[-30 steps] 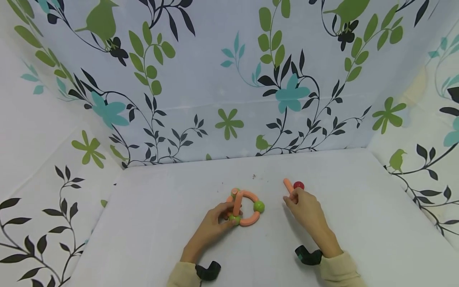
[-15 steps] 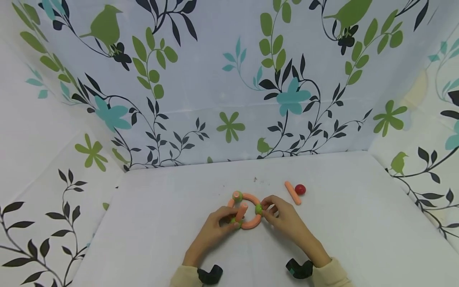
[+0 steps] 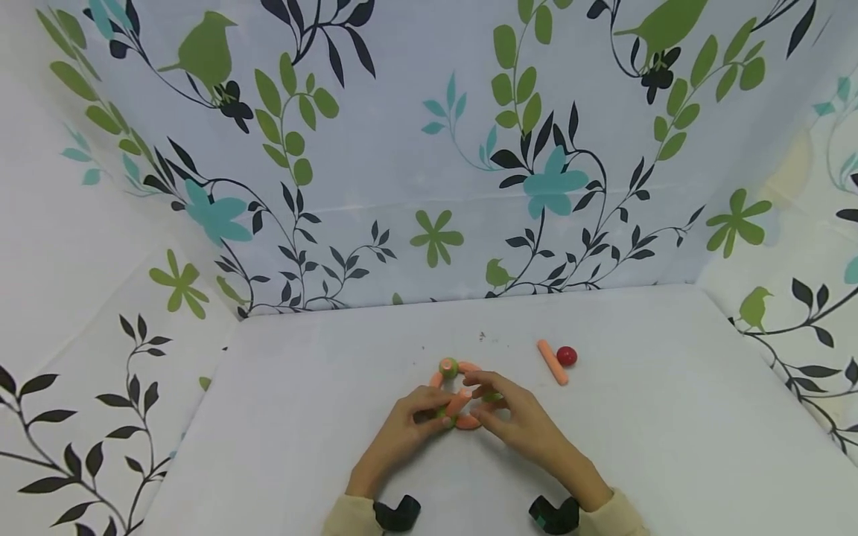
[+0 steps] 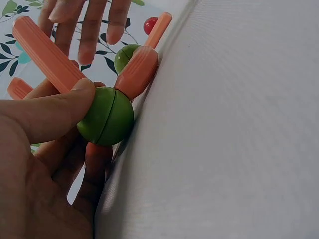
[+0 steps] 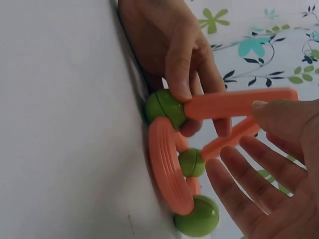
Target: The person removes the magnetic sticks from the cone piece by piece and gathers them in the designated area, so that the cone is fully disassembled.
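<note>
A ring of curved orange rods point(image 5: 169, 167) and green balls lies on the white table, with straight orange rods standing up from two of the balls. My left hand point(image 3: 409, 420) grips the near-left green ball point(image 4: 105, 117), its thumb pressing where an upright rod point(image 5: 234, 103) joins it. That rod leans to the right. My right hand point(image 3: 516, 417) hovers over the ring's right side, fingers spread, thumb overlapping the rod's free end in the right wrist view. Partly behind it is the right-hand green ball point(image 5: 197, 216). A second upright rod point(image 5: 227, 139) stands on the far ball.
To the right of the ring, a loose straight orange rod point(image 3: 553, 362) lies beside a red ball point(image 3: 567, 356). White cloth printed with leaves, flowers and birds point(image 3: 436, 238) rises behind the table and along its sides.
My right hand has left the loose orange rod, moved left to the ring's right green ball, then come off it toward the leaning rod. That rod tilts further right. My left hand keeps its grip.
</note>
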A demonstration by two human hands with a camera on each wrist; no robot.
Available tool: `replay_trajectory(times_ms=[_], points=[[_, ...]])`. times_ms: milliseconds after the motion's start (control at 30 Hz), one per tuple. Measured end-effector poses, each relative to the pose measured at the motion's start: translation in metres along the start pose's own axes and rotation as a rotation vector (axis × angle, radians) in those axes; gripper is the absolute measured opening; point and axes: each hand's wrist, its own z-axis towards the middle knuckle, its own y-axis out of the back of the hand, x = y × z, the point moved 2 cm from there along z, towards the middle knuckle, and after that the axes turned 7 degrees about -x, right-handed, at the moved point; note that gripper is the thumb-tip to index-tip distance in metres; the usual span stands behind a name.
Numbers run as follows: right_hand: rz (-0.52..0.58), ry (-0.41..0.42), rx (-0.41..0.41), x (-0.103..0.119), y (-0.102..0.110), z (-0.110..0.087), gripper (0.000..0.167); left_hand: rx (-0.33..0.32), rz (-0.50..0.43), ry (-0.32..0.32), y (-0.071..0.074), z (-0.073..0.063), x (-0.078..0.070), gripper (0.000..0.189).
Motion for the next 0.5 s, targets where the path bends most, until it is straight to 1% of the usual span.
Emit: replay_trajectory(times_ms=[67, 200, 267, 367, 500], points=[[-0.004, 0.012, 0.0, 0.003, -0.003, -0.002, 0.061, 0.013, -0.017, 0.001, -0.001, 0.0, 0.001, 0.031], [-0.038, 0.051, -0.011, 0.01, -0.007, -0.003, 0.058, 0.03, -0.031, 0.035, -0.003, 0.0, 0.004, 0.03], [-0.048, 0.069, -0.008, 0.014, -0.008, -0.002, 0.057, 0.024, -0.026, 0.047, -0.002, -0.001, 0.004, 0.029], [-0.049, 0.075, 0.016, 0.02, -0.01, -0.001, 0.057, 0.01, -0.017, 0.04, 0.001, -0.002, 0.004, 0.029], [-0.043, 0.073, 0.043, 0.024, -0.01, 0.0, 0.049, -0.006, -0.013, 0.035, 0.002, -0.003, 0.002, 0.033]])
